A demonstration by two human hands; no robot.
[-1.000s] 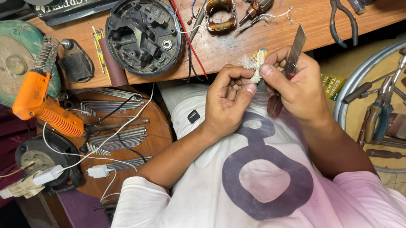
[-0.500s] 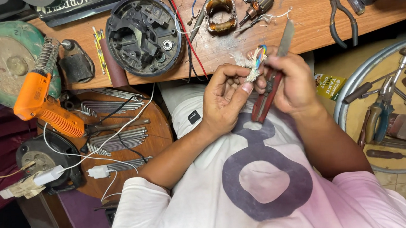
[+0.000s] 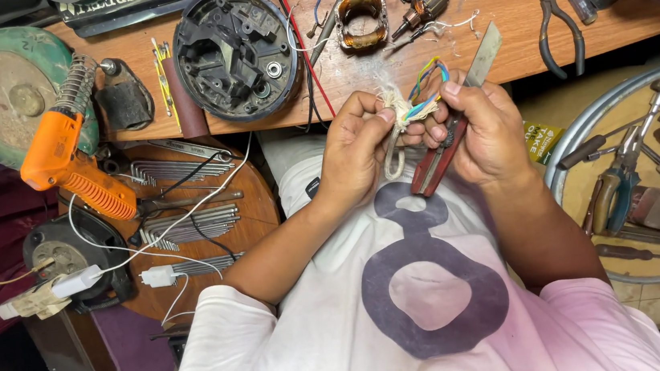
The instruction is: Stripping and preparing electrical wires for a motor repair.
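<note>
The lower end of the white cable (image 3: 393, 155) is covered by the left hand (image 3: 355, 152), and only a short loop of it is seen below the fingers. The frayed white sheath at its top and the thin coloured wires (image 3: 427, 87) fanning out of it are small and hard to separate; blue, yellow and green strands can be made out. Part of the red-handled tool (image 3: 440, 155) is hidden inside the right hand (image 3: 486, 130), and its flat metal blade is seen rising past the fingertips toward the tabletop (image 3: 446, 53). How the blade joins the handles cannot be told.

The cable is held between the 2 hands, just in front of the tabletop edge and above the person's white shirt. The left hand is closed on the cable, thumb and fingers pinched near the frayed end. The right hand is closed around the tool, its fingertips touching the coloured wires. The round metal tray (image 3: 584, 145) at the right is cut off by the frame.
</note>
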